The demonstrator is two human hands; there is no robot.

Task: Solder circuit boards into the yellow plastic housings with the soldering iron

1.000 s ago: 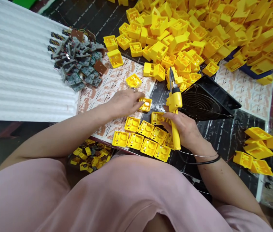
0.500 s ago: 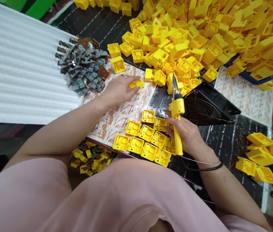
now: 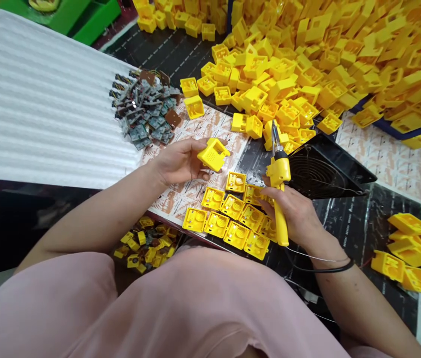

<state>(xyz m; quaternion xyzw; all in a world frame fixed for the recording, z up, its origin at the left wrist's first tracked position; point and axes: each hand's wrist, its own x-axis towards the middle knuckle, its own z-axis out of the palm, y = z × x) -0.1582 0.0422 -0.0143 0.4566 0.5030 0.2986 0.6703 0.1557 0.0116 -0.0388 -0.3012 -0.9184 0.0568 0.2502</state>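
Left hand (image 3: 182, 161) grasps one yellow casing (image 3: 213, 155) above the patterned sheet (image 3: 186, 193), apparently a handling step. The next move calls for clearance from the casing rows (image 3: 215, 224) (open sides up) and the soldering gun (image 3: 280, 171) gripped by the right hand (image 3: 299, 211).

White capitals, apparently "BENOU", repeat in rows across the black sheet (image 3: 367, 233), too small to be certain. Dark print on the patterned sheet (image 3: 210, 119) is unreadable.

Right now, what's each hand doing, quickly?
Left hand: closed on a yellow case.
Right hand: closed around a yellow soldering gun.
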